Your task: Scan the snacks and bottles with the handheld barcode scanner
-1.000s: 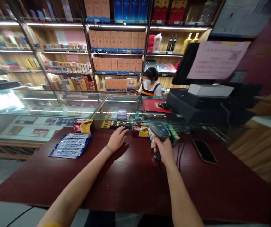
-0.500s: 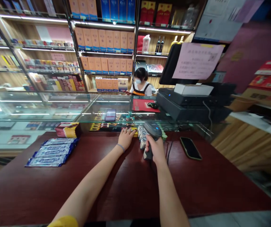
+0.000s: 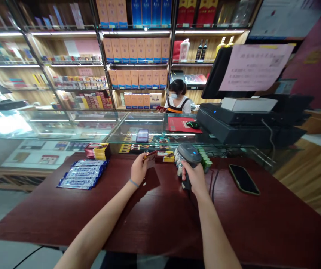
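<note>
My left hand (image 3: 138, 170) is closed on a small flat red-and-yellow pack (image 3: 151, 154), lifted above the dark red table so that its shadow falls below. My right hand (image 3: 196, 178) grips the handle of a black barcode scanner (image 3: 190, 152) with a blue light on top. Similar packs (image 3: 167, 157) lie just beyond my left hand, at the table's back edge. Partly hidden behind the scanner are shiny wrapped packets (image 3: 178, 164). To its right are green cylindrical items (image 3: 207, 163).
At the table's left sit a stack of red-and-yellow packs (image 3: 97, 151) and blue-and-white packets (image 3: 82, 174). A phone (image 3: 244, 179) lies right. Behind are a glass counter (image 3: 115, 129), a monitor (image 3: 215, 73), a mouse (image 3: 192, 124) and a seated person (image 3: 179, 99).
My left hand has come up and left from the packs at the back edge, now with one pack in it. My right hand still holds the scanner. The whole view has shifted.
</note>
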A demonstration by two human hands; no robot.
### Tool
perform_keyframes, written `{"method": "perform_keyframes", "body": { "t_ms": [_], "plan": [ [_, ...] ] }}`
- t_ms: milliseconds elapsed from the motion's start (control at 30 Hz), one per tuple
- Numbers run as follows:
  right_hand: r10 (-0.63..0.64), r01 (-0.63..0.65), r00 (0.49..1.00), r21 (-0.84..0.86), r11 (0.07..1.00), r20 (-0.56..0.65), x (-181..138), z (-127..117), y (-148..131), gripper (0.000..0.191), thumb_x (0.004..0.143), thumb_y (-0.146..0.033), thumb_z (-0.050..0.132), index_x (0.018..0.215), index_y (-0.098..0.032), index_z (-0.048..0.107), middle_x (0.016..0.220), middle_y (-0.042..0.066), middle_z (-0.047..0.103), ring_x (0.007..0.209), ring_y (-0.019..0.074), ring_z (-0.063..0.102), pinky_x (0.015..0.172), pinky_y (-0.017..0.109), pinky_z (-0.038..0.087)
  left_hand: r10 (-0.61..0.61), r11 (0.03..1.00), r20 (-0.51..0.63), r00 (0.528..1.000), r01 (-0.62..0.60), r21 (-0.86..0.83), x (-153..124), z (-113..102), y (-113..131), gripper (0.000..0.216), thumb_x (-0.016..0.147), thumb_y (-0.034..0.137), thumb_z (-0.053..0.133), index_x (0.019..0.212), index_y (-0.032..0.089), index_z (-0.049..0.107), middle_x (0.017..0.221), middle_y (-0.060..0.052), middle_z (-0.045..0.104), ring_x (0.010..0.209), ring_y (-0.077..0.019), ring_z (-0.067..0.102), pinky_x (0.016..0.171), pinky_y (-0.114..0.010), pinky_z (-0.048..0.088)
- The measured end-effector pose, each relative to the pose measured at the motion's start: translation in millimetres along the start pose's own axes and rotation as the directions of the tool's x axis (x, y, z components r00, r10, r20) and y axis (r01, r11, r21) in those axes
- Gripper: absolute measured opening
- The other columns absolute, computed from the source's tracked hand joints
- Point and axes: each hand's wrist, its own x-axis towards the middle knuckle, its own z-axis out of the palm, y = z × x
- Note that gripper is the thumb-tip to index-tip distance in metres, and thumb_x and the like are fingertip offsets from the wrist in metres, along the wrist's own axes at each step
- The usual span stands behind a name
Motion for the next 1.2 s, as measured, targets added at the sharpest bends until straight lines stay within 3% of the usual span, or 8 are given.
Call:
{"method": "perform_keyframes", "body": {
  "t_ms": [133, 233, 333, 500, 633, 800, 1033, 1200],
  "plan": [
    [-0.06, 0.064, 0.997, -0.109, 0.992, 0.044, -4.8, 10.5, 4.7, 0.034, 0.082, -0.052, 0.072, 0.083, -0.022, 0.056, 0.048, -0.007, 0.054, 0.034, 0.0119, 0.049, 0.039, 0.024, 0.04, -0.241, 0.935, -0.134, 0.961, 0.194, -0.297, -4.5, -33.5, -8.6, 0.029, 0.083, 0.031, 0.078, 0.108, 0.025, 0.064, 0.104, -0.004, 0.073, 0.096, -0.0208, 0.071, 0.093, -0.037, 0.058],
    [-0.057, 0.075, 0.993, -0.187, 0.98, 0.1, -11.9, 22.9, 9.9, 0.04, 0.082, -0.051, 0.071, 0.104, -0.02, 0.058, 0.049, -0.009, 0.055, 0.033, 0.0128, 0.05, 0.038, 0.024, 0.04, -0.428, 0.772, -0.111, 0.897, 0.299, -0.561, -4.8, -48.7, -20.0, 0.033, 0.083, 0.033, 0.08, 0.104, 0.024, 0.057, 0.105, -0.003, 0.072, 0.088, -0.0164, 0.072, 0.086, -0.037, 0.06],
    [-0.004, 0.052, 0.981, -0.243, 0.969, 0.195, -20.9, 37.0, 16.8, 0.054, 0.082, -0.05, 0.07, 0.125, -0.022, 0.055, 0.054, -0.009, 0.059, 0.033, 0.0138, 0.051, 0.037, 0.024, 0.039, -0.521, 0.66, -0.111, 0.846, 0.316, -0.682, -2.6, -56.5, -30.6, 0.033, 0.084, 0.03, 0.079, 0.103, 0.024, 0.052, 0.104, -0.002, 0.072, 0.088, -0.0143, 0.072, 0.091, -0.039, 0.059],
    [0.036, 0.116, 0.93, -0.386, 0.915, 0.366, -32.2, 53.4, 25.9, 0.05, 0.079, -0.039, 0.073, 0.125, -0.028, 0.06, 0.072, -0.002, 0.073, 0.043, 0.0156, 0.059, 0.041, 0.023, 0.04, -0.573, 0.608, -0.13, 0.809, 0.313, -0.73, 1.4, -60.5, -38.5, 0.029, 0.089, 0.028, 0.075, 0.106, 0.027, 0.051, 0.112, -0.003, 0.073, 0.096, -0.0156, 0.074, 0.096, -0.042, 0.058],
    [0.101, 0.154, 0.883, -0.486, 0.86, 0.458, -34.7, 57.3, 26.7, 0.047, 0.08, -0.033, 0.072, 0.125, -0.028, 0.065, 0.079, 0.0, 0.077, 0.042, 0.0152, 0.059, 0.043, 0.024, 0.039, -0.566, 0.574, -0.104, 0.818, 0.299, -0.762, 0.6, -60.8, -35.0, 0.021, 0.093, 0.024, 0.069, 0.106, 0.027, 0.053, 0.116, -0.005, 0.073, 0.105, -0.0175, 0.073, 0.1, -0.044, 0.057],
    [0.136, 0.141, 0.87, -0.504, 0.852, 0.473, -33.6, 57.3, 26.5, 0.049, 0.082, -0.033, 0.067, 0.13, -0.024, 0.062, 0.075, 0.0, 0.075, 0.037, 0.0132, 0.053, 0.043, 0.025, 0.041, -0.566, 0.568, -0.1, 0.818, 0.3, -0.766, -0.6, -60.3, -32.1, 0.02, 0.093, 0.021, 0.069, 0.107, 0.027, 0.056, 0.118, -0.004, 0.072, 0.109, -0.0175, 0.072, 0.103, -0.044, 0.056],
    [0.104, 0.146, 0.876, -0.464, 0.874, 0.471, -33.2, 56.9, 29.0, 0.044, 0.083, -0.035, 0.068, 0.125, -0.025, 0.059, 0.087, 0.001, 0.076, 0.037, 0.0097, 0.052, 0.042, 0.022, 0.04, -0.583, 0.592, -0.127, 0.802, 0.312, -0.743, 1.3, -62.9, -37.8, 0.03, 0.087, 0.026, 0.075, 0.105, 0.026, 0.052, 0.107, -0.002, 0.073, 0.092, -0.0142, 0.072, 0.096, -0.041, 0.057],
    [0.128, 0.121, 0.872, -0.461, 0.879, 0.473, -31.4, 55.7, 28.4, 0.046, 0.083, -0.036, 0.067, 0.127, -0.024, 0.057, 0.074, -0.002, 0.073, 0.036, 0.0109, 0.053, 0.04, 0.021, 0.04, -0.553, 0.632, -0.139, 0.821, 0.305, -0.713, -0.2, -59.9, -35.1, 0.034, 0.08, 0.026, 0.079, 0.104, 0.024, 0.056, 0.096, 0.0, 0.07, 0.079, -0.0116, 0.068, 0.09, -0.039, 0.058]
  ]
}}
